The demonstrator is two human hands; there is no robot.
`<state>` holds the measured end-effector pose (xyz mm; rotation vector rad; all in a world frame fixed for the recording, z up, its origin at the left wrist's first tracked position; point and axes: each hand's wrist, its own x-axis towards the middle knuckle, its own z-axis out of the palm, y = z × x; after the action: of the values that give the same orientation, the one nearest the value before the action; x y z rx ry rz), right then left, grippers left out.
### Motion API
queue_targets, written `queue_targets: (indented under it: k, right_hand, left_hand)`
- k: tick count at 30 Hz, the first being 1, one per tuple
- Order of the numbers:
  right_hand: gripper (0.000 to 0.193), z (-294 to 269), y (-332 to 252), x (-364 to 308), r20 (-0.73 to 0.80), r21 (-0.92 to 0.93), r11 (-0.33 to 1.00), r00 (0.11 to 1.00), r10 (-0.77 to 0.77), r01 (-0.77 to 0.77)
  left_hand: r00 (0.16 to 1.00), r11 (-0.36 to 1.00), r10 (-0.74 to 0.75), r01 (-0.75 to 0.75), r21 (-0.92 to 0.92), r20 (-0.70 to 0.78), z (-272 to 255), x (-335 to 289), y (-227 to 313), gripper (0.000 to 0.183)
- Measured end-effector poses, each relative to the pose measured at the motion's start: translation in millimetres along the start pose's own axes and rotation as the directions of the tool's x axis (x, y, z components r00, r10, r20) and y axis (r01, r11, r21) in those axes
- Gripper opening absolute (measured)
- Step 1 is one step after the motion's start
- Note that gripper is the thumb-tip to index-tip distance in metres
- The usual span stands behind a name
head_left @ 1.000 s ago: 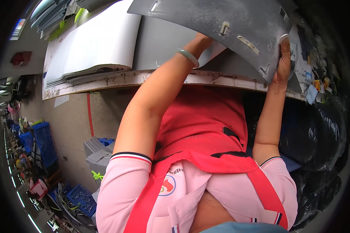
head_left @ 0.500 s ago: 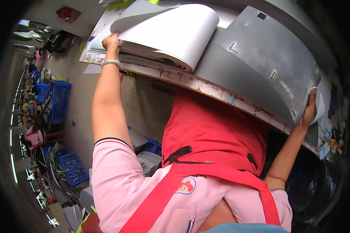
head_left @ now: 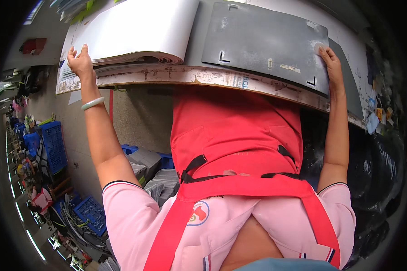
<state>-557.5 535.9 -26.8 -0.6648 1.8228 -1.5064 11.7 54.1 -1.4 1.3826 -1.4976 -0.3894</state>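
My left hand is raised at the left end of a thick stack of white sheets. Its fingers are spread and nothing is in them. The sheets bulge in a folded curve at their right side. To their right a dark grey board with L-shaped corner marks, small slots and whitish smears lies on a larger grey sheet. Extended fingertips of my right hand rest on the board's right edge, beside a pale round spot.
All this lies on a worn worktable with a scuffed front edge. Below it stand bundles of grey sheets. Blue crates stand on the floor at left, and black plastic bags at lower right. Small scraps cluster near the table's right end.
My left hand has come off the white sheet's edge and opened. The grey board, raised and bent at its right before, now lies flatter under my right hand. The whole view has turned.
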Motion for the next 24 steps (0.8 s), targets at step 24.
queue_targets:
  k: [24]
  right_hand:
    - [0.033,2,31,29,-0.037,-0.512,0.858,0.997,-0.074,0.045]
  left_hand:
    - [0.175,0.631,0.641,-0.675,-0.383,0.747,75,-270,158,0.017]
